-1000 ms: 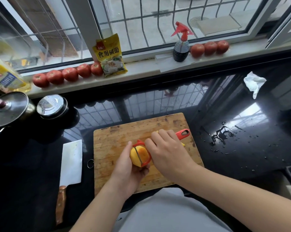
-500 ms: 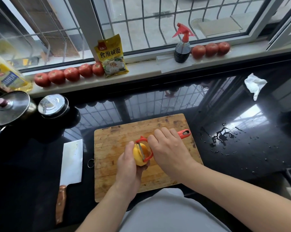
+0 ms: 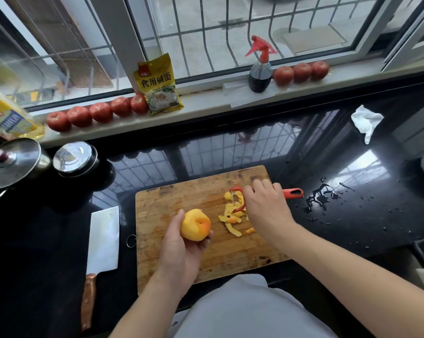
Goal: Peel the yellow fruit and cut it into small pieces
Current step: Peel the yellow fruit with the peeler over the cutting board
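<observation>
A yellow fruit (image 3: 195,224) with an orange-red patch sits in my left hand (image 3: 181,250), held over the wooden cutting board (image 3: 172,206) near its middle. My right hand (image 3: 267,208) grips a red peeler (image 3: 292,192) farther right, its blade end over a small pile of yellow peel strips (image 3: 233,219) on the board. The peeler is apart from the fruit. A cleaver (image 3: 103,240) with a wooden handle lies on the counter left of the board.
Two lidded steel pots (image 3: 75,158) stand at the left. Tomatoes (image 3: 101,112), a yellow packet (image 3: 158,84) and a spray bottle (image 3: 260,69) line the windowsill. A crumpled tissue (image 3: 365,121) and spilled water (image 3: 319,195) lie on the black counter at right.
My right hand has pulled the peeler off the fruit and moved it right, over the peel pile. My left hand has turned the fruit so more of it shows.
</observation>
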{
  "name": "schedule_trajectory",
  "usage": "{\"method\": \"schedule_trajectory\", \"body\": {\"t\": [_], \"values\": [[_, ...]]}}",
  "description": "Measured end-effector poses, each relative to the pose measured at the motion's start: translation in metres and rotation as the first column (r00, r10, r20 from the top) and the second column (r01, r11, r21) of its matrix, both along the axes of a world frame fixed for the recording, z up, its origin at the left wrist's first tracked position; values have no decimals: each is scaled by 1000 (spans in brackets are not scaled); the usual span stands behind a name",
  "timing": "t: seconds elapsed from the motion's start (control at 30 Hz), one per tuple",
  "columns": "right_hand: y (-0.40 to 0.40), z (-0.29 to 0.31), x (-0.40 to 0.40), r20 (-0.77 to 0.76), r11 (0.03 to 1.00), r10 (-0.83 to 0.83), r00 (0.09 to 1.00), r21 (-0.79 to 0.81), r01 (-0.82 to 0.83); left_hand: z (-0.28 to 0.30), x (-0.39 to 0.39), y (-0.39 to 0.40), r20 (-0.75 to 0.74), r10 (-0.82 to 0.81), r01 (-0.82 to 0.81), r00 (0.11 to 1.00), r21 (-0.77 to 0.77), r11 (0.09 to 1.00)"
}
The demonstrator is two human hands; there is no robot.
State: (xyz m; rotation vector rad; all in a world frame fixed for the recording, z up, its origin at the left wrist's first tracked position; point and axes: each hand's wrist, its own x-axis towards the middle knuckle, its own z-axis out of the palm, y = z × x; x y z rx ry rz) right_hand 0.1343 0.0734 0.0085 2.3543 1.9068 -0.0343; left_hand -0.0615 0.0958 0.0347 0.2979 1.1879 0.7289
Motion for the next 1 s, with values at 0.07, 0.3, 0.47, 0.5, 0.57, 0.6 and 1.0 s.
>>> {"method": "schedule_trajectory", "body": {"t": [0.07, 0.3, 0.47, 0.5, 0.57, 0.6, 1.0], "values": [[-7, 10, -14, -65, 993, 65, 996, 101, -58, 2, 3, 0, 40, 8, -8, 999, -6, 1000], [-22, 24, -56, -88, 915, 286, 954, 322, -244, -4, 10, -1, -18, -86, 88, 996, 109, 990], [-12, 19, -38, -56, 895, 238, 970, 400, -197, -11, 9, 4, -113, -45, 60, 993, 130, 990], [-6, 13, -28, -56, 930, 175, 983, 336, -147, -13, 7, 6, -139, -38, 55, 990, 124, 991], [1, -4, -7, -25, 999, -31, 999, -26, 30, -18, 1, 7, -177, -28, 44, 984, 86, 995], [0, -10, 2, 39, 969, -121, 992, -214, 127, -20, -2, 7, -181, -27, 39, 983, 64, 997], [-11, 12, -13, -463, 972, 15, 886, -201, -121, -19, -13, 10, 45, -83, 86, 996, -68, 994]]}}
